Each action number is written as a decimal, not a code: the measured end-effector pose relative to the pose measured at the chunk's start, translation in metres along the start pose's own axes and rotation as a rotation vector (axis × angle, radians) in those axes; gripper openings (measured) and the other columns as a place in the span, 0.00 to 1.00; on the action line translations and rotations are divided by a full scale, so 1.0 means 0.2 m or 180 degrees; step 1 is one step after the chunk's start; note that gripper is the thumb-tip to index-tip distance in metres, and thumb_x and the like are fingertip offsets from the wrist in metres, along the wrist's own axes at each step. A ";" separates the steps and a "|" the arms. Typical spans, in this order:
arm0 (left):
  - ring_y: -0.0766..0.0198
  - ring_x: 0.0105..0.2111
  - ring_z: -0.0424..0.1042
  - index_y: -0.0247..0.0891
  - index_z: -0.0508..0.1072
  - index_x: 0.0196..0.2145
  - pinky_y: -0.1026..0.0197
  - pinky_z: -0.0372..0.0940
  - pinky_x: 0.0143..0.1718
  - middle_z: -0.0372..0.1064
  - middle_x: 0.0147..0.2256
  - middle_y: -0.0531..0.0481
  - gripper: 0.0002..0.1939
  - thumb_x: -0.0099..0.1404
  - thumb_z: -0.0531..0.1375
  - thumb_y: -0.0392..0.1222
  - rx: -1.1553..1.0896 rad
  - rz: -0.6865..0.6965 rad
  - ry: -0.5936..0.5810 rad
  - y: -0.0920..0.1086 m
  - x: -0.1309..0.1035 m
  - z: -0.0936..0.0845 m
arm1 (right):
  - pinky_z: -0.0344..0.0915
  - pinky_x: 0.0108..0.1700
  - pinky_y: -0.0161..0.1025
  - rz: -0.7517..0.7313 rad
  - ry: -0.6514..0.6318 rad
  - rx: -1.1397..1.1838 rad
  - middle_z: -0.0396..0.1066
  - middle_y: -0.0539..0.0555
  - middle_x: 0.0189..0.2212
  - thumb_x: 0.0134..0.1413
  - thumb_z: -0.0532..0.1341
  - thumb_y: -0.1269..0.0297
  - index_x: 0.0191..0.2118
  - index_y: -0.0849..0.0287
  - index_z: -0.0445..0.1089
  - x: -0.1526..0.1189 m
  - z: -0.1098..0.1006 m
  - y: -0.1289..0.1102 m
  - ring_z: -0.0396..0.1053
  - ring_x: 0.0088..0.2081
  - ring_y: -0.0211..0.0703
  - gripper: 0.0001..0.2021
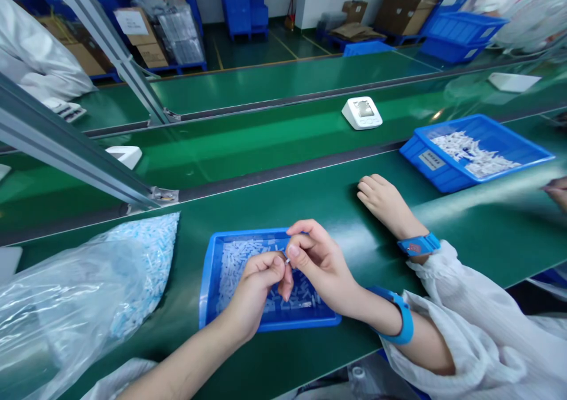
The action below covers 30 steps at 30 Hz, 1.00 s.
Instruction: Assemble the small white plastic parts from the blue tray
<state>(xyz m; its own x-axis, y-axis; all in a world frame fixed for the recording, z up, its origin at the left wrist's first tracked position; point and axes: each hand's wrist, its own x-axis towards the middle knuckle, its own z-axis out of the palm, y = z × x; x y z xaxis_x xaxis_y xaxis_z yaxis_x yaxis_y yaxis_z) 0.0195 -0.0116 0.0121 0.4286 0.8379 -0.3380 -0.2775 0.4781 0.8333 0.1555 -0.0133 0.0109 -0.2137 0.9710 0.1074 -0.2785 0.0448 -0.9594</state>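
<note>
On my feed, the part [287,262] is above the tray [204,296], toward its far edge. I have my left hand's [253,283] fingers clamped on it, and my right hand's [325,273] fingertips pinch its other end. The tray, with loose pieces [239,258] inside, sits toward the tabletop's [248,212] near edge. A bag [153,252] lies left of it; a co-worker's hand [383,202] rests right, nearer the far edge.

Parts tray [305,324]: blue
Bits [239,258] in tray: whitish
Plastic bag [66,311] left of tray: see-through, with light blue and white specks [144,252]
Table [310,202] under tray: dark green
Wristband [404,323] right of tray: bright blue
</note>
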 end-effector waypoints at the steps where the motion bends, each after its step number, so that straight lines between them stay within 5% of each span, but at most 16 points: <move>1: 0.69 0.18 0.58 0.35 0.68 0.18 0.64 0.51 0.25 0.61 0.15 0.54 0.12 0.56 0.59 0.43 -0.0010 -0.0001 -0.0001 0.00 0.00 0.00 | 0.65 0.25 0.32 -0.0012 -0.0014 0.0069 0.67 0.43 0.23 0.62 0.58 0.62 0.42 0.54 0.60 0.00 0.00 0.00 0.69 0.21 0.33 0.06; 17: 0.70 0.17 0.57 0.35 0.68 0.18 0.63 0.49 0.24 0.61 0.15 0.54 0.13 0.56 0.59 0.44 0.0039 -0.0064 -0.0020 0.01 -0.01 0.00 | 0.61 0.28 0.33 -0.0405 0.0063 -0.1053 0.65 0.45 0.22 0.62 0.55 0.71 0.34 0.55 0.58 -0.02 -0.02 0.01 0.66 0.23 0.34 0.06; 25: 0.69 0.16 0.56 0.36 0.65 0.14 0.63 0.49 0.23 0.59 0.12 0.54 0.12 0.52 0.58 0.41 0.0275 0.0002 0.0233 -0.02 0.00 0.00 | 0.62 0.32 0.36 -0.1814 -0.0095 -0.2781 0.64 0.51 0.27 0.56 0.51 0.83 0.34 0.56 0.59 -0.03 -0.02 0.04 0.62 0.30 0.40 0.12; 30: 0.70 0.15 0.55 0.37 0.64 0.13 0.64 0.49 0.22 0.57 0.11 0.55 0.12 0.49 0.57 0.40 0.0412 0.0000 0.0445 -0.02 0.00 0.00 | 0.59 0.30 0.37 -0.1792 -0.0341 -0.3173 0.62 0.51 0.24 0.52 0.49 0.85 0.32 0.57 0.58 -0.03 -0.02 0.04 0.59 0.28 0.42 0.13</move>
<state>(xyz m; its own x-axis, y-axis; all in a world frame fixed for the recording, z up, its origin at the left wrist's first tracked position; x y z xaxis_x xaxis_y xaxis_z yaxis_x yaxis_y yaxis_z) 0.0211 -0.0131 0.0096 0.3024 0.8707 -0.3878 -0.1606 0.4476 0.8797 0.1588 -0.0173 0.0017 -0.3858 0.7315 0.5622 0.4947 0.6784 -0.5432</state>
